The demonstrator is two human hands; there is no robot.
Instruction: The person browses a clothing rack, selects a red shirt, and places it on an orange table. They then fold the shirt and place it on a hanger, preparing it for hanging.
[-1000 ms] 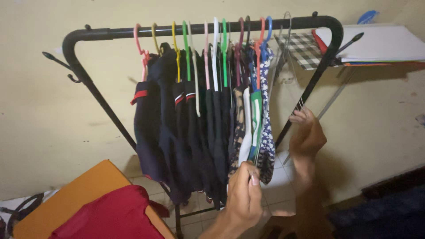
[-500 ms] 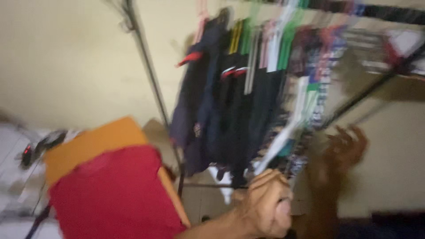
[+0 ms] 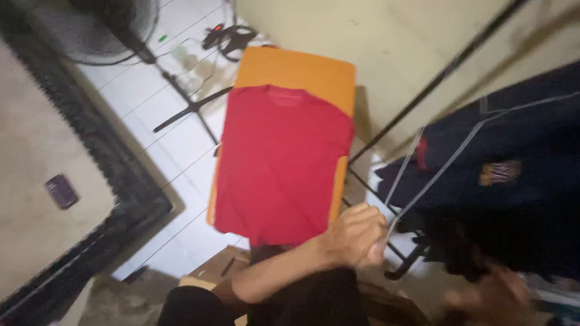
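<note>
Beside the red shirt (image 3: pixel 284 163), left hand (image 3: pixel 356 236) fisted around a thin white strap (image 3: pixel 411 196); right hand (image 3: pixel 489 296) blurred.

Your left hand (image 3: pixel 356 236) sits closed just below the shirt (image 3: pixel 281 166), which lies flat on the board (image 3: pixel 302 72). Right of it, the rack's pole (image 3: pixel 435 78) slants up, garments (image 3: pixel 507 181) hanging beyond. Your right hand (image 3: pixel 489 296) is under those garments. Left of the board, a fan (image 3: pixel 90 24) stands on the floor (image 3: pixel 163 121); further left, a phone (image 3: pixel 61 191) lies on a mat (image 3: pixel 36 151).
</note>
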